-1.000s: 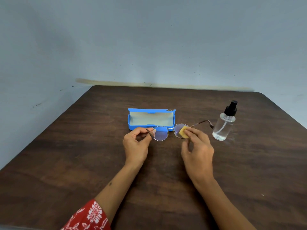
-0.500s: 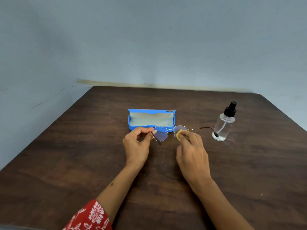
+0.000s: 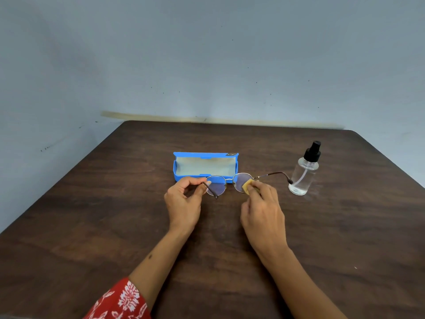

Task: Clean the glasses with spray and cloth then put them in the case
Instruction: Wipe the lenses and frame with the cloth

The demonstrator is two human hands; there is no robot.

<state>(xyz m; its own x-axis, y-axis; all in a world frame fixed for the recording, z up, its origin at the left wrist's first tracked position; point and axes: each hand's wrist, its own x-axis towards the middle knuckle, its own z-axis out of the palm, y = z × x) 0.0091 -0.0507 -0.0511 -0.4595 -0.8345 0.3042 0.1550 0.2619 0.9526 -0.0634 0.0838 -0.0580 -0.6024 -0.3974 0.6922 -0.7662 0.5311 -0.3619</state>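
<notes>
Half the cloth (image 3: 245, 186) behind fingers (image 3: 257, 188)

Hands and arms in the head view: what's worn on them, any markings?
Both hands, left hand and right hand, are bare: no gloves, rings or watch visible. The left arm has a red sleeve with a white floral print and a small dark mark on the forearm. No sleeve shows on the right arm.

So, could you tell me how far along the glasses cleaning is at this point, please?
Looks done: the spray bottle stands set aside on the table, so spraying seems over, though that cannot be confirmed. In hand: the left hand holds the glasses while the right hand rubs the cloth on one lens. Left: the open case has no glasses in it.
</notes>
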